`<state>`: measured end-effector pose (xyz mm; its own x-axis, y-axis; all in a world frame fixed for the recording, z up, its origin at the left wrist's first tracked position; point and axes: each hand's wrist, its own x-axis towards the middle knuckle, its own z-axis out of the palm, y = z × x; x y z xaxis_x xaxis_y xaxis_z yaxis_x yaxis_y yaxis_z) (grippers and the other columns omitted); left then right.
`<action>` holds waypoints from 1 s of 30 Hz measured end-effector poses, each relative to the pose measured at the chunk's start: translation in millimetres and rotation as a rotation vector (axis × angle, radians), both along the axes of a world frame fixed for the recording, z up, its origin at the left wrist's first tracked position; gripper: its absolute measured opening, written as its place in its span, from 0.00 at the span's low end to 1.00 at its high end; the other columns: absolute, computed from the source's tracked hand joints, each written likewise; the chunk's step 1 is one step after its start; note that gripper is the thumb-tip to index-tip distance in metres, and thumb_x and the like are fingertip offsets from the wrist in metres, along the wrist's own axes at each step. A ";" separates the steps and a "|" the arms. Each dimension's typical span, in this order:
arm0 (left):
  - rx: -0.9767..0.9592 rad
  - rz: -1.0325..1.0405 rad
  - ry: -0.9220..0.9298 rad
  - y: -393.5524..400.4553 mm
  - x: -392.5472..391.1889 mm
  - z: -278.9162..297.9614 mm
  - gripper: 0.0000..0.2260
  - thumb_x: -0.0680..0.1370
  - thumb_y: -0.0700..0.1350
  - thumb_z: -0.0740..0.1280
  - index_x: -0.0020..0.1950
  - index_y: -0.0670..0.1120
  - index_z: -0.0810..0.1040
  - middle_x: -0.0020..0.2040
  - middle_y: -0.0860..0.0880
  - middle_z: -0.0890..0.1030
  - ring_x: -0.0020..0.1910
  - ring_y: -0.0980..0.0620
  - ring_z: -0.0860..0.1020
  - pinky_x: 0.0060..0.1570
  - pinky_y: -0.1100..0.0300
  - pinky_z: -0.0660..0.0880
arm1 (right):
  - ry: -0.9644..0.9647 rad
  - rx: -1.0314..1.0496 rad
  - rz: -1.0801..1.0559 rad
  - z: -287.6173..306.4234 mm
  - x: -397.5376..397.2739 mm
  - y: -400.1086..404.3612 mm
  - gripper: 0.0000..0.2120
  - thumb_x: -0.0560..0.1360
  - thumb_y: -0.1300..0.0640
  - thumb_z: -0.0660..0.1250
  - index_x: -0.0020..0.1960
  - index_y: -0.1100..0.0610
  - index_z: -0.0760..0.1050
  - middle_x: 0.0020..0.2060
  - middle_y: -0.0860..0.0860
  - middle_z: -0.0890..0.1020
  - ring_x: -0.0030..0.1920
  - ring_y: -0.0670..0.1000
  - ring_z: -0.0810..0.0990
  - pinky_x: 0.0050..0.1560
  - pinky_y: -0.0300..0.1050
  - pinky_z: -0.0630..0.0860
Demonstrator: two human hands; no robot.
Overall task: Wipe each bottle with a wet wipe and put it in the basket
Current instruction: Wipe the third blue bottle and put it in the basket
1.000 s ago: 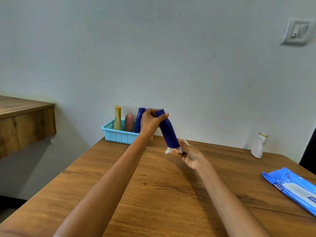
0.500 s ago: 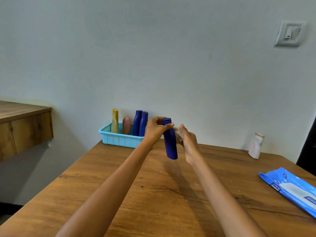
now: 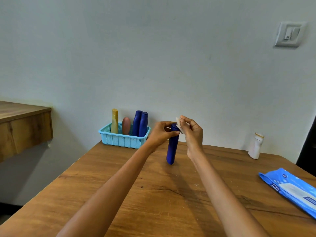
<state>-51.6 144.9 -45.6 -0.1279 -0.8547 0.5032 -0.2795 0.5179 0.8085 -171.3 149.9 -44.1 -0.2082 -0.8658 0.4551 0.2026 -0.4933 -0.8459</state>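
Since half a second ago, right hand [image 3: 192, 132] has risen from the side of the dark blue bottle [image 3: 172, 146] to its cap; since a second ago the bottle has swung from a slant to nearly upright.

Head view:
- Dark blue bottle: smooth, matte plastic cylinder with rounded lower end, held above the wooden table [image 3: 153, 194], toward its far edge. Cannot tell whether the base touches the wood.
- Left hand [image 3: 162, 134] grips the bottle's upper part, thumb and fingers curled round it just below the cap.
- Right hand pinches a crumpled white wet wipe [image 3: 179, 124] against the top of the cap, fingers bent.
- Basket [image 3: 123, 139]: pale blue plastic, rectangular, perforated walls, at the table's far left corner against the wall. Standing in it: one slim yellow bottle [image 3: 114, 120], one rounded reddish-brown bottle [image 3: 126, 125], two dark blue bottles [image 3: 140, 123] side by side, touching.
- White bottle [image 3: 256, 145] with a gold-rimmed top stands alone near the far right edge, well apart from the basket.
- Glossy blue wipes pack [image 3: 294, 190], flat and crinkled, lies at the right edge.
- Table: brown wood grain with a dark crack line, small white specks right of centre.
- Room: plain pale wall, white switch plate [image 3: 289, 34] upper right, wooden shelf [image 3: 22, 127] jutting out at left.
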 end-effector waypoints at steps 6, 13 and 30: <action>-0.049 0.057 -0.031 0.0 -1.2 -2.9 0.09 0.74 0.35 0.68 0.55 0.41 0.78 0.43 0.49 0.81 0.40 0.59 0.80 0.40 0.71 0.76 | 0.481 -0.042 -0.145 -9.8 4.6 -2.3 0.15 0.76 0.52 0.66 0.62 0.54 0.75 0.55 0.46 0.77 0.52 0.44 0.75 0.45 0.29 0.72; -0.057 0.120 0.013 -4.5 0.6 -4.4 0.20 0.72 0.39 0.72 0.62 0.45 0.71 0.48 0.50 0.77 0.45 0.55 0.78 0.43 0.66 0.77 | 0.596 -0.164 -0.275 -5.4 -3.6 -3.0 0.12 0.74 0.53 0.69 0.53 0.60 0.79 0.49 0.51 0.79 0.47 0.46 0.75 0.39 0.22 0.68; 0.003 -0.046 -0.091 -13.2 23.9 -4.5 0.16 0.76 0.41 0.68 0.63 0.47 0.74 0.56 0.50 0.79 0.57 0.51 0.76 0.57 0.58 0.75 | 0.408 0.245 0.004 -25.8 1.2 -7.8 0.17 0.81 0.50 0.56 0.51 0.60 0.77 0.37 0.50 0.77 0.42 0.50 0.75 0.46 0.44 0.75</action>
